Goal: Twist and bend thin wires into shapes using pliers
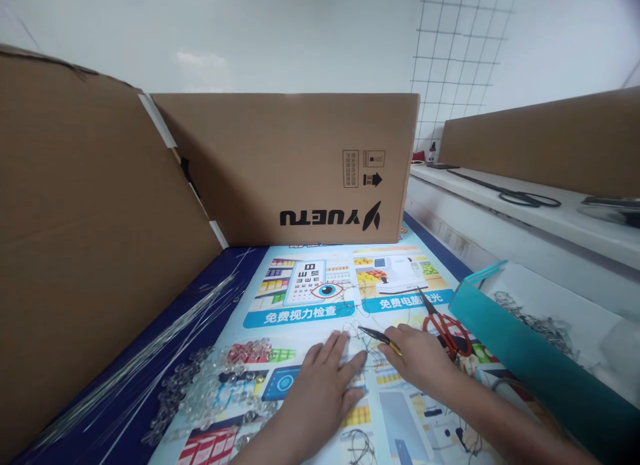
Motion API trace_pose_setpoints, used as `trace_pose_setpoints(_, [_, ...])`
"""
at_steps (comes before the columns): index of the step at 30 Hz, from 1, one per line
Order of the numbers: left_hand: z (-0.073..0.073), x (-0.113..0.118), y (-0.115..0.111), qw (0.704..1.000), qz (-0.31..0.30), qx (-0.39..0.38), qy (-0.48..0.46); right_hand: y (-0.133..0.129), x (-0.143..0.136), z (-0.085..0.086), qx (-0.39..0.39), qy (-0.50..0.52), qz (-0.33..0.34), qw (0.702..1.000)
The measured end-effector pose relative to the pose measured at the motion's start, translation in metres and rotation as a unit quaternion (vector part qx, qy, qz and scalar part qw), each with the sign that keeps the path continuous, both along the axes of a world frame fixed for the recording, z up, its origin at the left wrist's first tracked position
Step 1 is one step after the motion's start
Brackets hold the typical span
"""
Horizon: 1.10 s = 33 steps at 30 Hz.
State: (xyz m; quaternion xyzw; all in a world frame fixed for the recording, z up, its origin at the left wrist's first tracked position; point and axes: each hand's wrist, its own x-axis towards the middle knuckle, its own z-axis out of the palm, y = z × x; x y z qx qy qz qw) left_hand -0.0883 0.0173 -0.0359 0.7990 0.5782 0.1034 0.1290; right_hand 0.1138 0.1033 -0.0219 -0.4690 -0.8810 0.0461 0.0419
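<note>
Well — two hands (320, 395), one pair of pliers (379, 337)

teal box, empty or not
Not empty: the teal box has an open top, and a dark wiry tangle shows inside.

A slim, dark, pointed tool (379, 336) with yellowish markings is slanting across the lower centre, being held with its tip facing left. Thin wire (371, 351) is curling loosely just below it.

A craft workspace, judging by beads (200, 385), pliers (381, 338) and scissors (440, 321).
</note>
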Motion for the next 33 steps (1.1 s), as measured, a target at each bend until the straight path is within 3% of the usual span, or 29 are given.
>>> trace_pose_setpoints(6, [0.0,0.001,-0.002,1.0,0.0,0.005,-0.014,0.002,0.002,0.004,-0.017,0.014,0.002,1.0])
trace_pose_setpoints(10, [0.011,-0.006,-0.003,0.998,-0.007,0.017,-0.056,0.004,0.003,0.007,-0.031,0.027,0.005,0.999])
trace_pose_setpoints(15, [0.038,-0.031,0.003,0.987,0.099,0.051,-0.115,0.004,0.002,0.011,-0.045,0.051,0.007,0.998])
trace_pose_setpoints(18, [0.051,-0.043,0.01,0.977,0.176,-0.006,-0.118,0.005,0.0,0.016,-0.032,0.058,0.024,0.998])
trace_pose_setpoints(20, [0.054,-0.047,0.018,0.977,0.177,-0.041,-0.107,0.006,-0.003,0.02,-0.019,0.047,0.034,0.998])
trace_pose_setpoints(23, [0.048,-0.045,0.033,0.973,0.187,-0.048,-0.126,0.009,-0.009,0.022,0.012,0.012,0.044,0.999])
trace_pose_setpoints(27, [0.029,-0.037,0.051,0.969,0.186,-0.06,-0.154,0.013,-0.015,0.018,0.044,-0.02,0.067,0.997])
trace_pose_setpoints(33, [0.008,-0.028,0.057,0.963,0.188,-0.062,-0.186,0.017,-0.014,0.008,0.053,-0.033,0.069,0.996])
